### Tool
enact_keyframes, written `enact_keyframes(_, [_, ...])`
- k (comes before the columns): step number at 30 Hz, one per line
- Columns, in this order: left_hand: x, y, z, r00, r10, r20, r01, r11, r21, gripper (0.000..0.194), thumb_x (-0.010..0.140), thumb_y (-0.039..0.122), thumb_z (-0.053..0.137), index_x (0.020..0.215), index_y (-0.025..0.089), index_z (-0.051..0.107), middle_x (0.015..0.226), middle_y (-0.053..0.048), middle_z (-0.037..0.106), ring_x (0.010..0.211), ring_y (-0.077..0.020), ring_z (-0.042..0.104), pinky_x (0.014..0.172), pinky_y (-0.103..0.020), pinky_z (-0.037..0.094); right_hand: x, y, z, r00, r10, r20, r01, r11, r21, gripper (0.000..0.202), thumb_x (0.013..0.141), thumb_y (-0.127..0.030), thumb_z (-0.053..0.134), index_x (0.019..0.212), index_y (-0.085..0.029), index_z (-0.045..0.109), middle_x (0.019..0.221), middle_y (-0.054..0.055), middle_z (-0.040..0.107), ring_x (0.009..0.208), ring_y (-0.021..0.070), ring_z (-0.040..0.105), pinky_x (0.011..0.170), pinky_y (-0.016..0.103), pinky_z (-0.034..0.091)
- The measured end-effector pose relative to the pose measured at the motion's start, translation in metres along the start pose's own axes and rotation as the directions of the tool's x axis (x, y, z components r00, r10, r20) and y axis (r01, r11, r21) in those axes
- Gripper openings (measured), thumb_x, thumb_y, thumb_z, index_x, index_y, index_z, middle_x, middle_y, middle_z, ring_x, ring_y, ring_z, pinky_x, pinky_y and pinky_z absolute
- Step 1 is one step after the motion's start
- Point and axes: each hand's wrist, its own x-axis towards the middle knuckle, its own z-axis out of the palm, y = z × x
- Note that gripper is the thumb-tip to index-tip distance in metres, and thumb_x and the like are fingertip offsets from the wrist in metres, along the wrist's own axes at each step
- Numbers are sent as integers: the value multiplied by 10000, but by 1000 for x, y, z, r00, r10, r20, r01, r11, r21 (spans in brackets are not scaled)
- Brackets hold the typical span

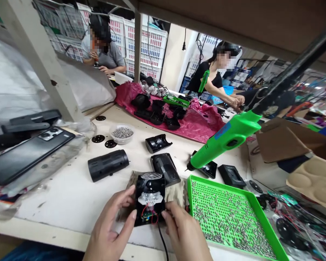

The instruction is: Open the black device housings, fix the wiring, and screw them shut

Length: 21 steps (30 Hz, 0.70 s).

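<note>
Black housing (152, 185) – open side up, on a worn cloth (177, 194) at the near side of the desk (67, 192), between both hands. Head view: red wires (143, 210) show inside; a black cable (163, 240) runs from its lower end. Left hand (111, 219): fingers wide, tips at the left edge. Right hand (187, 232): fingers narrow at the lower right corner – cannot tell whether they pinch it. Green electric screwdriver (225, 139) hangs above; screw-filled green tray (190, 194) lies just right.
</note>
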Motion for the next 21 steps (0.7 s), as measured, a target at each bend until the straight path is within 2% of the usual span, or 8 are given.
enact_keyframes(4, [1, 8, -2, 986, 165, -15, -161, 977, 137, 410, 923, 221, 512, 1316, 338, 520, 1223, -29, 589, 1099, -150, 620, 957, -242, 514, 0, 1, -2, 1000, -28, 4, 28, 1000, -10, 368, 1035, -360, 270, 915, -223, 589, 755, 28, 704, 595, 175, 682, 525, 233, 428])
enact_keyframes(6, [1, 12, -2, 978, 210, -8, -206, 964, 169, 427, 929, 192, 490, 1329, 340, 513, 1247, -35, 561, 1135, -152, 601, 954, -230, 512, 1, 2, -3, 998, -49, 33, 49, 999, -7, 312, 1028, -316, 306, 936, -221, 588, 787, 29, 710, 623, 174, 693, 535, 226, 444])
enact_keyframes(11, [-1, 14, -1, 982, 190, 19, -189, 960, 206, 439, 942, 220, 481, 1362, 349, 487, 1293, -52, 520, 1131, -174, 604, 919, -257, 546, 0, 5, -4, 995, -76, 62, 77, 997, -13, 230, 1004, -236, 354, 977, -219, 582, 839, 28, 717, 676, 180, 712, 565, 220, 474])
enact_keyframes(14, [-2, 13, 1, 981, 189, 32, -191, 951, 241, 452, 941, 248, 492, 1381, 347, 469, 1304, -56, 532, 1146, -188, 599, 934, -285, 544, 0, 4, -3, 997, -63, 38, 64, 997, -29, 244, 1005, -236, 344, 944, -216, 579, 808, 23, 707, 646, 182, 704, 560, 229, 475])
enact_keyframes(17, [-3, 13, 3, 988, 154, -14, -148, 967, 208, 489, 937, 282, 504, 1417, 333, 426, 1308, -61, 564, 1129, -196, 612, 951, -316, 537, 1, 5, -2, 998, -49, 43, 50, 998, -38, 241, 1006, -244, 351, 941, -217, 582, 788, 18, 704, 633, 179, 700, 554, 228, 469])
enact_keyframes(21, [-2, 12, 6, 990, -97, -99, 101, 994, 40, 510, 938, 358, 512, 1432, 316, 395, 1327, -60, 600, 1045, -185, 659, 845, -288, 580, 1, 6, -2, 997, -44, 59, 47, 997, -55, 218, 998, -234, 377, 965, -218, 592, 810, 21, 717, 663, 183, 711, 560, 225, 464])
